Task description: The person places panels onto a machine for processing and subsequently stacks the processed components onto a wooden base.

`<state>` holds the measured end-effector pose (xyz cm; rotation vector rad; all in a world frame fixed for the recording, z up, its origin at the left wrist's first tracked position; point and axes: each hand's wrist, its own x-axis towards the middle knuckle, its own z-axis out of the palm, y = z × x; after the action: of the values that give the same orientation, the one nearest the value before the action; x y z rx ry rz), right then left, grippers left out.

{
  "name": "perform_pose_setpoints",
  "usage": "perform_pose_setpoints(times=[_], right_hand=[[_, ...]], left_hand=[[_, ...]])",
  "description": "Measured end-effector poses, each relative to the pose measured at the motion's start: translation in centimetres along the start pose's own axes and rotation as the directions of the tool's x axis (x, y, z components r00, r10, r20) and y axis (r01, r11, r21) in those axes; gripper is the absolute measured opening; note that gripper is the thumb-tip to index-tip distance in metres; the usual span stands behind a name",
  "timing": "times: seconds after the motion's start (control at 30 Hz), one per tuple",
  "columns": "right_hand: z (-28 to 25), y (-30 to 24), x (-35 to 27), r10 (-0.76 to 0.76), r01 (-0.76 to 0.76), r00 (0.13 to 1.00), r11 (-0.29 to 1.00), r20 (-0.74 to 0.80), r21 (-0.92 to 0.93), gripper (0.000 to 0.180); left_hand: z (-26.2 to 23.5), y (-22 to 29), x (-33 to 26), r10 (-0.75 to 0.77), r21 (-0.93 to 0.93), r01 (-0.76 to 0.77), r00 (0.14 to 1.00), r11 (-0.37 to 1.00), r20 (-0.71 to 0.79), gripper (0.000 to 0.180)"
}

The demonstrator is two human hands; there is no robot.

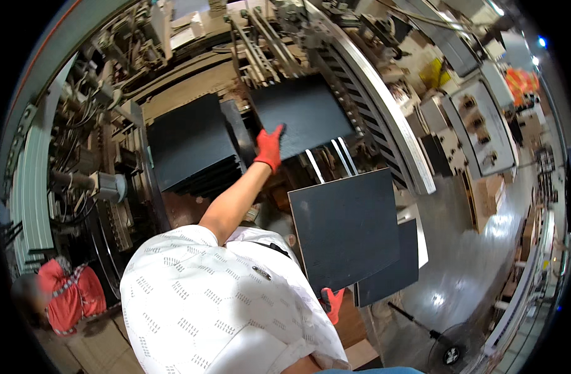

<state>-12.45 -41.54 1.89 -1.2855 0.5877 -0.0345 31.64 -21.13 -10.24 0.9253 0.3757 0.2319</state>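
My left hand (269,149), in a red glove, reaches forward to the near left corner of a black board (304,112) lying on the machine bed. Its fingers are spread, with a dark fingertip resting on the board's top. Low on the right, my right hand (332,303), also red-gloved, is closed on the near edge of another black board (347,227). This board is tilted, and most of that hand's fingers are hidden by it. Left of my left hand stands a stack of black boards (189,140).
Under the tilted board, more dark boards (391,268) show at the right. Pale metal bars (343,156) stick out below the board on the bed. A curved striped machine guard (372,100) bounds the right side. A person in red (70,296) is at the lower left. A floor fan (450,354) stands lower right.
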Motion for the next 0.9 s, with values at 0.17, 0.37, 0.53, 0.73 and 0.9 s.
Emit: perform_pose_setpoints(times=[0.17,0.37,0.53,0.73,0.9], right_hand=[[-5.2,5.7,-4.6,-0.357,0.308,0.934,0.815,-0.006,-0.490,0.069],[-11.6,10.5,-8.9,-0.218,0.117,0.898,0.955,-0.382,-0.271,0.063],[-15.5,10.5,-11.5,0.003,-0.074,0.876,0.989,-0.483,-0.127,0.061],[-12.5,4.4,-8.6,-0.834,0.261,0.517,0.371,-0.196,-0.891,0.033],[-11.9,4.0,-8.5,-0.325,0.240,0.742,0.945,-0.587,-0.221,0.022]], left_hand=[[1.3,0.9,3.8,0.066,0.208,-0.031,0.984,0.978,-0.164,0.022],[4.9,1.4,1.9,0.173,0.091,-0.164,0.979,0.982,-0.108,0.023],[3.5,0.7,4.0,0.113,0.086,-0.104,0.987,0.991,-0.113,0.026],[3.4,0.6,3.8,0.123,0.132,-0.100,0.976,0.986,-0.179,0.027],[3.4,0.3,3.7,0.161,0.247,-0.116,0.972,0.962,-0.171,0.025]])
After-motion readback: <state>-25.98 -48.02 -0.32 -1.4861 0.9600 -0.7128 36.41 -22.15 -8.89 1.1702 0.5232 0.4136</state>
